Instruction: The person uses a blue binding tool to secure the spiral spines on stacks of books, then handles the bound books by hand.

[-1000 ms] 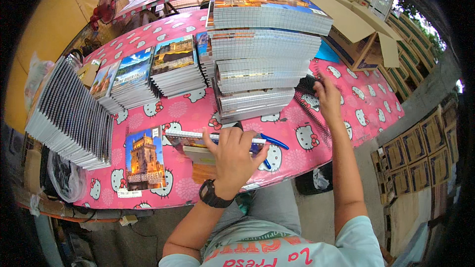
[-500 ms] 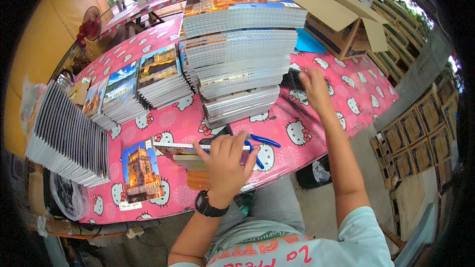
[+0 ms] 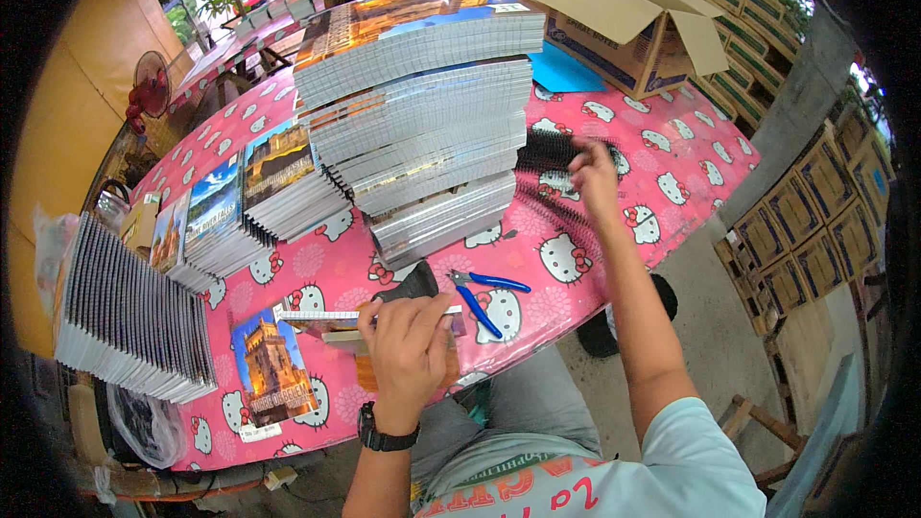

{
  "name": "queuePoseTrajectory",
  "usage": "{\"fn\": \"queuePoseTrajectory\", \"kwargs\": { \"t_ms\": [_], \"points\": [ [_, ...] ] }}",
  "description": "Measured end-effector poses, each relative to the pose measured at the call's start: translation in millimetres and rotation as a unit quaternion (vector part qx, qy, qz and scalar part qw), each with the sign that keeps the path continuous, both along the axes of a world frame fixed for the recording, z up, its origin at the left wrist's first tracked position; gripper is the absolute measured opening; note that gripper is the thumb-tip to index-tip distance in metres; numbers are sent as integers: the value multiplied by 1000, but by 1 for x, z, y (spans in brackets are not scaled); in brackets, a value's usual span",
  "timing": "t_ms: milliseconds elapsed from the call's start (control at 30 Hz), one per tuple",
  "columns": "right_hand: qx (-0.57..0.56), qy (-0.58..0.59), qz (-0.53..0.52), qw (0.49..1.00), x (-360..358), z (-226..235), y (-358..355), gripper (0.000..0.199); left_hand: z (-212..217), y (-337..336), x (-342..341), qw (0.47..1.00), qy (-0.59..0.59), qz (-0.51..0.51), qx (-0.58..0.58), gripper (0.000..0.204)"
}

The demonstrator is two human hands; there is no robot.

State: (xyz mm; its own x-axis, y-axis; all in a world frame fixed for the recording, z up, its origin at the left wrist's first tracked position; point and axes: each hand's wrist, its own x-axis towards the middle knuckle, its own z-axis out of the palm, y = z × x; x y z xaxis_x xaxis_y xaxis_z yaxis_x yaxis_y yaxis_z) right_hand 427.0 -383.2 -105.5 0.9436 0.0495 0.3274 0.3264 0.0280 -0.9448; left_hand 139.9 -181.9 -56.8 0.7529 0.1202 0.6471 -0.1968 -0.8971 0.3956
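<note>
My left hand (image 3: 411,341) is closed around an unbound booklet (image 3: 321,315) near the table's front edge, its punched edge facing up. Beside it lies a loose cover with a stone tower (image 3: 271,364). Farther right, my right hand (image 3: 597,177) is at a bundle of black binding wires (image 3: 545,152); its fingertips look pinched on one, though blur softens the detail. Blue-handled cutters (image 3: 484,297) lie spread between the hands. A tall stack of punched booklets (image 3: 422,125) stands just beyond them.
Wire-bound notebooks (image 3: 129,317) are piled at the left, with shorter stacks of picture-covered notebooks (image 3: 288,173) behind. An open cardboard box (image 3: 624,29) and a blue sheet (image 3: 566,69) occupy the back right. Stacked cartons (image 3: 806,240) stand beyond the table. A red fan (image 3: 146,91) is far left.
My right hand has gone from spread fingers to fingers drawn together at the black wires. My left hand keeps its hold on the booklet. The whole view has shifted slightly.
</note>
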Motion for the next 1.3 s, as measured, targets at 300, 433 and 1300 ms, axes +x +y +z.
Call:
{"fn": "queuePoseTrajectory", "kwargs": {
  "t_ms": [300,433,1300],
  "points": [
    [-4,23,314,949,-59,85,-3,33,5,12,-1,998,-18,-45,-29,16],
    [-229,-3,386,893,-152,98,19,31,5,14,-3,998,-6,-37,-57,17],
    [-263,56,424,865,-163,68,44,36,12,13,-15,994,64,-90,3,24]
  ]
}}
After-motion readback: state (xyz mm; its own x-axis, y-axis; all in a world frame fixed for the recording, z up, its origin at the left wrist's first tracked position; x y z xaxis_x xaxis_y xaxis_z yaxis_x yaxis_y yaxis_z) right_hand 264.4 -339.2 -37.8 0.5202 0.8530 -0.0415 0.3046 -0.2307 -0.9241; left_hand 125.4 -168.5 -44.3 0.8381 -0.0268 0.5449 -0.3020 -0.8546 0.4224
